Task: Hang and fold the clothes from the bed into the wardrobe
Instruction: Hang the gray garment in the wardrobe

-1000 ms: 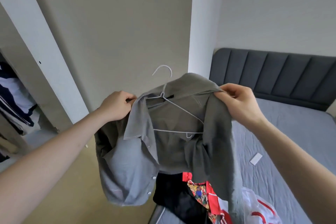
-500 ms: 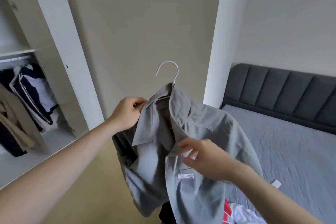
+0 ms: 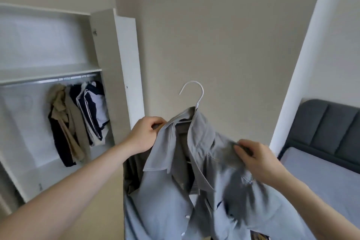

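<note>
A grey button-up shirt (image 3: 171,197) hangs on a white wire hanger (image 3: 196,93), held up in front of me. My left hand (image 3: 144,134) grips the shirt's left shoulder at the collar. My right hand (image 3: 257,160) pinches the fabric of the right shoulder, which is blurred by motion. The open white wardrobe (image 3: 109,48) stands to the left, its rail (image 3: 48,80) under a shelf. The bed (image 3: 315,183), with a grey sheet, lies at the right.
Several garments (image 3: 78,119), beige, dark and white, hang from the rail's right part. The wardrobe door (image 3: 128,76) stands open between rail and shirt. A white pillar (image 3: 303,54) rises beside the dark headboard (image 3: 327,128). A patterned cloth (image 3: 260,236) peeks below the shirt.
The view has swung left toward the wardrobe. My right hand went from the shirt's shoulder to its front and back to the right shoulder. The shirt now sits over the hanger.
</note>
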Available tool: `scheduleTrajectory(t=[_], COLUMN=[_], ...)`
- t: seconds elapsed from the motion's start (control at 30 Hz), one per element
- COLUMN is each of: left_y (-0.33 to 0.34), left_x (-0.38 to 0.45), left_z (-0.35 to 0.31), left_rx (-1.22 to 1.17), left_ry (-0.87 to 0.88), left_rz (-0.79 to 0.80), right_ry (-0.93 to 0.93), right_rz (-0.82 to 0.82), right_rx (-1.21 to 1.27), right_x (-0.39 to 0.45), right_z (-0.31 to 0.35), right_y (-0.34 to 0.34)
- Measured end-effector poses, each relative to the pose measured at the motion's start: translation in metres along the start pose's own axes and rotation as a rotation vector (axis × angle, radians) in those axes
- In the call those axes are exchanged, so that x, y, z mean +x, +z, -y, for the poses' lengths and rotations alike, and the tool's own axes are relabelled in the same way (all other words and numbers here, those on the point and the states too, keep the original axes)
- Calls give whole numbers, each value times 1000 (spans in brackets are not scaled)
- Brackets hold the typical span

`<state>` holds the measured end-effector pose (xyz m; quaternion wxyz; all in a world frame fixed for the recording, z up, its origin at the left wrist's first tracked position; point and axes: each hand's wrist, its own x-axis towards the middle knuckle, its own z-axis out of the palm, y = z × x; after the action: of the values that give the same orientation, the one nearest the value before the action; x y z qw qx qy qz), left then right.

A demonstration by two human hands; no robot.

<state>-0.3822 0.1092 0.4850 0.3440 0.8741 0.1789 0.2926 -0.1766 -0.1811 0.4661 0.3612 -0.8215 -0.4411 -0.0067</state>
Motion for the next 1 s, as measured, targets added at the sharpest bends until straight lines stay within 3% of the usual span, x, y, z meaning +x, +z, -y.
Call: scheduleTrajectory(t=[0.1, 0.2, 0.3, 0.4, 0.53, 0.73, 1.0], left_y=[-28, -54, -73, -94, -120, -171, -216], left_x=[3, -2, -22, -43, -50, -24, 30], left_z=[47, 92, 116, 129, 158, 217, 291], left_rx=[113, 326, 176, 28, -18, 87, 280], left_ry=[-47, -94, -175, -261, -441, -437, -464], left_rz=[-88, -277, -407, -386, -201, -443, -534], right_ry=[27, 60, 72, 84, 83, 76, 54], right_rz=[50, 67, 81, 107, 169, 235, 307], right_rx=[126, 185, 252, 328, 438, 507, 606], right_x=[25, 49, 69, 86, 108, 155, 243], right_z=[32, 65, 98, 128, 169, 216, 260], right_y=[46, 103, 157, 203, 253, 318, 414])
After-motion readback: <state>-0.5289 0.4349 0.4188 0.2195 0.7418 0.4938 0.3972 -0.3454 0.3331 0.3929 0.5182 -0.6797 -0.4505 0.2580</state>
